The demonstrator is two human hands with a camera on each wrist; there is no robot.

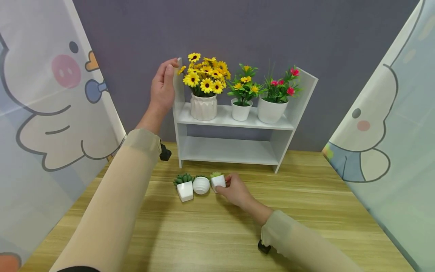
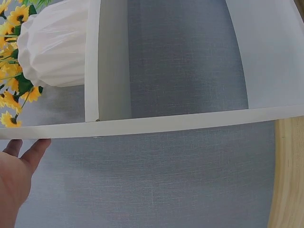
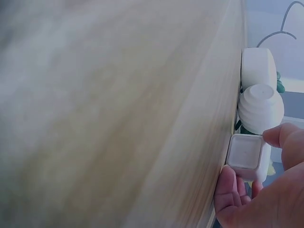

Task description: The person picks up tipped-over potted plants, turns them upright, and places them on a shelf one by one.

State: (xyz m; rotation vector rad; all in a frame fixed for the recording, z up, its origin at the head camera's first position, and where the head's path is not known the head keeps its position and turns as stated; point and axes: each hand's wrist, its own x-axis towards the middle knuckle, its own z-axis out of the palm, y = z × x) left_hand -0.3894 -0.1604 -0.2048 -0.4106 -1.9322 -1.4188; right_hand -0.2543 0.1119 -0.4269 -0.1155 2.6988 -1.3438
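Observation:
My right hand (image 1: 236,190) pinches a small white square pot (image 1: 218,182) with a pale green succulent, between thumb and fingers. In the right wrist view, the base of this potted succulent (image 3: 244,151) faces the camera, so it lies on its side. Beside it lie a round ribbed white pot (image 1: 201,185) and another square white pot (image 1: 185,191) with a dark green succulent (image 1: 183,178). My left hand (image 1: 164,85) touches the upper left side panel of a white two-level shelf (image 1: 234,122); fingertips (image 2: 40,148) meet the panel's outer side in the left wrist view.
On the upper level stand a ribbed pot (image 1: 204,107) of yellow flowers, a small yellow-flowered pot (image 1: 241,110) and a larger red-flowered pot (image 1: 272,110). The wood-grain table (image 1: 204,234) runs below. Cartoon-printed panels (image 1: 40,94) flank both sides, with a grey wall (image 1: 238,30) behind.

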